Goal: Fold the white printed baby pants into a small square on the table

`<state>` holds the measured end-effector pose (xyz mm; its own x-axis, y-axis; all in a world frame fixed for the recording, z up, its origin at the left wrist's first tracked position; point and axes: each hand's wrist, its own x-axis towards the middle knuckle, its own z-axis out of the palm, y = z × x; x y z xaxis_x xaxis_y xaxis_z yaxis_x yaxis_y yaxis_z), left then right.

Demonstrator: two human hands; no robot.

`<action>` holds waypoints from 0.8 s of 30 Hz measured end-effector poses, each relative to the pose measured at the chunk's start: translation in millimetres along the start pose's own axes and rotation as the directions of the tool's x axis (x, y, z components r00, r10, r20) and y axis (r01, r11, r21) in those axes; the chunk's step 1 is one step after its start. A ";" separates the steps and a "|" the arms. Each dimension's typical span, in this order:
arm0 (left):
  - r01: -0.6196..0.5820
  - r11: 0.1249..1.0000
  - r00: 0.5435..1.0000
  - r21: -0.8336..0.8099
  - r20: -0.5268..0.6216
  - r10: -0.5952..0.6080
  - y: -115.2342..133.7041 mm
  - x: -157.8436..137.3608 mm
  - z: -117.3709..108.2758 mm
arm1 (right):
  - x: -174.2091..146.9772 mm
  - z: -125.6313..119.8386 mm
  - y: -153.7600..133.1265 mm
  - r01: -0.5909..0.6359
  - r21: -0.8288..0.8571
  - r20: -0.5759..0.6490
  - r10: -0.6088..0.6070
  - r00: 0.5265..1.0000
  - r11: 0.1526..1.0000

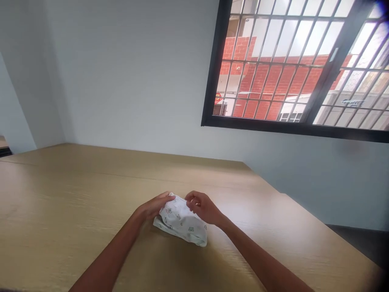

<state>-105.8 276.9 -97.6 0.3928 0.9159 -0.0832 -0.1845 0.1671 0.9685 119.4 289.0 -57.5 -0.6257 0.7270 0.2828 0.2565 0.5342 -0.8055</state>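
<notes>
A small white fabric piece (184,222) with little dark printed figures lies on the table in front of me. It looks folded or layered, with its upper part lifted off the tabletop; its exact kind I cannot make out. My left hand (156,204) grips its upper left corner, thumb on top and the other fingers partly hidden behind the fabric. At the upper right edge is my right hand (202,206), its fingers curled toward the thumb in a pinch at the fabric. The lower edge of the fabric rests toward me, slightly puckered at the right corner.
A wide light-wood table (75,202) stretches to the wall, with seams across its top. Its right edge runs diagonally away from me. Behind it stand a pale wall (130,73) and a dark-framed barred window (209,89) at the upper right.
</notes>
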 end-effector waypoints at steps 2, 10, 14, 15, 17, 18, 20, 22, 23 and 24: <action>-0.052 0.983 0.998 0.178 -0.013 0.055 2.1 -2.0 -0.2 | -17.9 0.9 15.1 0.116 -0.124 0.038 -0.112 0.993 0.986; -0.190 0.222 0.892 0.956 0.074 0.446 11.6 -13.8 -14.5 | -44.6 -5.7 24.2 0.207 -0.318 0.141 -0.170 0.975 0.925; -0.275 -0.084 0.800 0.958 0.276 0.534 18.7 -14.1 19.4 | -45.4 -5.5 20.3 0.223 -0.369 0.135 -0.185 0.973 0.902; -0.314 -0.116 0.789 0.942 0.327 0.521 17.8 -12.2 30.7 | -45.5 -5.2 19.8 0.230 -0.366 0.136 -0.193 0.972 0.902; -0.392 -0.137 0.800 0.910 0.411 0.437 10.7 -6.5 48.8 | -45.6 -4.3 19.4 0.241 -0.353 0.131 -0.207 0.969 0.904; -0.412 -0.144 0.816 0.900 0.435 0.381 5.0 -3.3 54.2 | -45.7 -3.6 19.6 0.237 -0.348 0.119 -0.208 0.971 0.907; -0.390 -0.171 0.857 0.905 0.424 0.293 -9.1 2.1 57.0 | -45.6 -1.7 20.9 0.199 -0.353 0.072 -0.185 0.980 0.914; -0.297 -0.211 0.895 0.931 0.349 0.277 -23.4 5.1 53.3 | -44.8 1.1 23.1 0.144 -0.371 0.019 -0.148 0.989 0.917; -0.243 -0.230 0.910 0.942 0.304 0.281 -29.4 5.8 51.3 | -43.9 2.7 24.2 0.119 -0.377 -0.011 -0.133 0.991 0.919; -0.194 -0.242 0.923 0.951 0.261 0.283 -34.2 6.3 50.3 | -42.6 4.4 25.2 0.103 -0.375 -0.044 -0.129 0.991 0.921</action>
<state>-51.7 258.5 -119.5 0.5451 0.7974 0.2589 0.8248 -0.5654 0.0048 149.2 269.6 -92.1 -0.6207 0.6701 0.4071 0.4479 0.7292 -0.5174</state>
